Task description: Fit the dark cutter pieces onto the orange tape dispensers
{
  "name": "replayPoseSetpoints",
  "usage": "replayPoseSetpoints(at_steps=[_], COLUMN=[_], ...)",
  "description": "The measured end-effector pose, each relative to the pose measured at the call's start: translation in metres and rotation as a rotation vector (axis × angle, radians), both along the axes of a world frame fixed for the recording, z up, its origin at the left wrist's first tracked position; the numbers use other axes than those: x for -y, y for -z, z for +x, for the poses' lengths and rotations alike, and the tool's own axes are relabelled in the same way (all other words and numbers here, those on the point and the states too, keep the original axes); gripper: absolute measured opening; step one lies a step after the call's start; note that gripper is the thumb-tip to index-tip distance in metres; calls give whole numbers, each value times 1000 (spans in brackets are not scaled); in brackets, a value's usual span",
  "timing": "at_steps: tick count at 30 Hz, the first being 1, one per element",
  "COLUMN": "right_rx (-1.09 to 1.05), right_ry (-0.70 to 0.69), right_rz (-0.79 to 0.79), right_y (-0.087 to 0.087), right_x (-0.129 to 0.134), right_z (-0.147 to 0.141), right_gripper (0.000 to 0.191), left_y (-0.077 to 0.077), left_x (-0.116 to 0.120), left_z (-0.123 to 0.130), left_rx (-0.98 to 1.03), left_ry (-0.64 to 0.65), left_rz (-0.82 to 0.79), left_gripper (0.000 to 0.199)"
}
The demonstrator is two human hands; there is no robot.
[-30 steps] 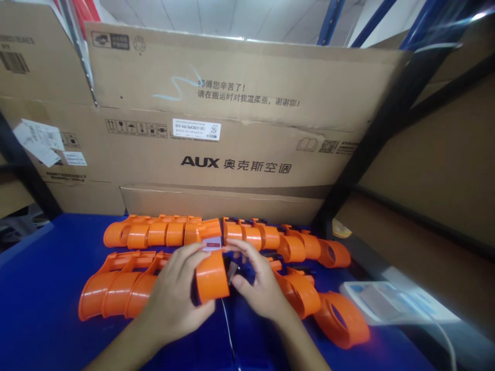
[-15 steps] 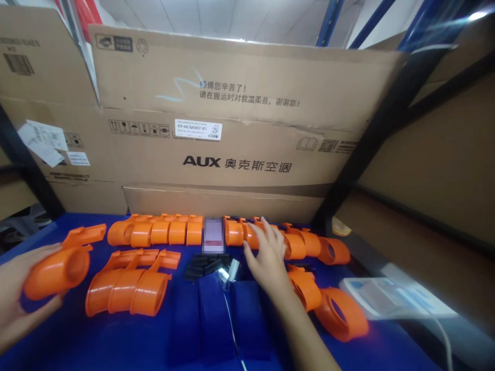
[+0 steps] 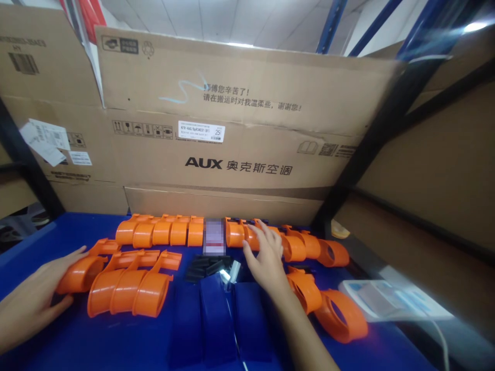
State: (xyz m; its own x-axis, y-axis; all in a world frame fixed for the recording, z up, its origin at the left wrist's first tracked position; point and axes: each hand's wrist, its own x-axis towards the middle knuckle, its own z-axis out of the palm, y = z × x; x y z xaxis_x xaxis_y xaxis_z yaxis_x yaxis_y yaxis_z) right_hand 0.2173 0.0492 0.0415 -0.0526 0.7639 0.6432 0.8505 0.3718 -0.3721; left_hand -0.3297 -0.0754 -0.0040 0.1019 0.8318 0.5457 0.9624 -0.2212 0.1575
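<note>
My left hand [image 3: 46,291] is at the left, curled around an orange plastic ring piece with a flat tab [image 3: 82,274]; the fingers are behind it and the thumb is in front. This piece sits just left of a group of similar orange ring pieces [image 3: 127,293] standing side by side. My right hand [image 3: 265,252] is over the right part of the back row, fingers spread and bent, touching or just above the orange rings [image 3: 234,234] there. Its fingertips partly cover the rings behind it.
Between the hands lie black pieces [image 3: 207,267], a metallic clip [image 3: 234,271] and dark blue strips [image 3: 218,322] on the blue surface [image 3: 116,345]. More orange rings [image 3: 342,314] stand at right, beside a white box [image 3: 394,299]. A large cardboard panel [image 3: 240,139] closes off the back.
My left hand has moved right and slightly away from me, bringing its orange ring piece up beside the front left group. My right hand has stayed nearly still.
</note>
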Motion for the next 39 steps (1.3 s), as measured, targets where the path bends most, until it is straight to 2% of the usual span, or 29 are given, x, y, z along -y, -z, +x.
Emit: replayPoseSetpoints(at_steps=[2,5,7,9,11,12,15,18,20,23,25,27,32,36,39], right_rx=[-12,4,29,45,48,47,39,35,31,16,9,11,34,81,161], right_ry=[9,13,10,11,16,17,13,5,-13,-81,-131,-164,-187,-200,-193], right_rz=[1,3,-3,-11,-14,-14,-10,-7,2,43,76,91,94,126,93], right_y=[0,0,1,1,1,1,1,1,0,-2,-3,-5,-6,-14,-29], right_x=[0,-1,0,1,2,2,2,3,3,6,8,10,9,6,3], right_z=[1,1,1,1,0,0,0,0,1,3,3,3,2,0,-2], right_gripper=[45,46,49,49,48,48,46,45,44,41,39,39,46,48,50], left_y=[2,-9,-21,-33,-45,-51,-68,-82,-86,-77,-67,-56,-43,-38,-34], left_x=[-5,-7,-4,1,8,10,11,-5,-22,-46,-57,-61,-57,-53,-51], left_z=[-8,-4,12,39,77,99,177,258,303,345,354,353,342,347,351], left_rx=[-40,-65,-60,-39,30,48,54,203,234,242,245,296,471,368,322], left_ry=[29,6,36,125,131,183,416,648,797,848,835,799,756,750,750], left_rz=[-77,-82,-32,47,0,5,-18,-127,-171,-132,-89,-81,-113,20,86], left_gripper=[85,88,82,70,64,61,51,42,33,27,27,26,24,21,18])
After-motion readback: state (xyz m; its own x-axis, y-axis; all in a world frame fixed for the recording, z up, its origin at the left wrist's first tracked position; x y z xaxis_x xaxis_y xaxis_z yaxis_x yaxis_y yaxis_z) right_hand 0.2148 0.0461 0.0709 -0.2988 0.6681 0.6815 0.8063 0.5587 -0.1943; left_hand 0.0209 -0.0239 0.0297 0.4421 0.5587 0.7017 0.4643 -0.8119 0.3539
